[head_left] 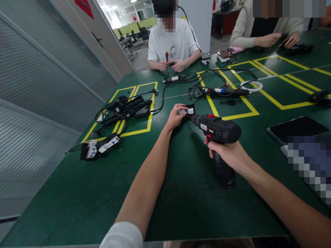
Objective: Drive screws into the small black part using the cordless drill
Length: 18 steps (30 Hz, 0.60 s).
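My right hand (227, 153) is closed around the grip of a black cordless drill (218, 132) with red trim. Its bit points left at a small black part with a white and silver piece (188, 110) lying on the green table (77, 193). My left hand (176, 116) is pinched on that small part and holds it down. There is a ring on one finger of that hand.
A heap of black adapters and cables (124, 108) lies in a yellow-taped box at left, with an opened unit (100, 147) nearer. More cables (222, 90) and a white ring (252, 86) lie ahead. A tablet (297, 129) is at right. A person opposite holds a screwdriver (167, 57); another person's hands (279, 38) work far right.
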Each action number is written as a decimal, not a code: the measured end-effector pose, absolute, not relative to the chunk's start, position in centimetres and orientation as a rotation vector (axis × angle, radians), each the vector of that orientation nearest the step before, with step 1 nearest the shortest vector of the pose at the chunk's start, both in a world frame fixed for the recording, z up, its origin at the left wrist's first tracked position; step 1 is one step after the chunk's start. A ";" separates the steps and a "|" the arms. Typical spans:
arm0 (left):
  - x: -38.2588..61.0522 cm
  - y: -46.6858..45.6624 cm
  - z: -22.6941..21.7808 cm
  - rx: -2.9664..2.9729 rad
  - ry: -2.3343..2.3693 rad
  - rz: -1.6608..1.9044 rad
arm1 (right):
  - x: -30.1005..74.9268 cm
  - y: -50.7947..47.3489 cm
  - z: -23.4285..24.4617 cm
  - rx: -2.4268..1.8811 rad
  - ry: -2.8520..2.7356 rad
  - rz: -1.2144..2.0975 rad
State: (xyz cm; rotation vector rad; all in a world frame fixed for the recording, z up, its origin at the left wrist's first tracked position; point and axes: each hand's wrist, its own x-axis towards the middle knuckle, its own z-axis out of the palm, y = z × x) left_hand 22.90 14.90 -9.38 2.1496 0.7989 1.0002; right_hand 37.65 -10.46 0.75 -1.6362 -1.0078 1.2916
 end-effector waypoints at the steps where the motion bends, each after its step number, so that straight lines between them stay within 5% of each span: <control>1: 22.9 14.9 -9.4 2.149 0.808 0.998 | 37.7 -10.4 0.7 -1.624 -1.011 1.289; 18: 22.9 15.1 -9.7 2.131 0.782 1.022 | 37.1 -10.1 0.3 -1.636 -1.023 1.260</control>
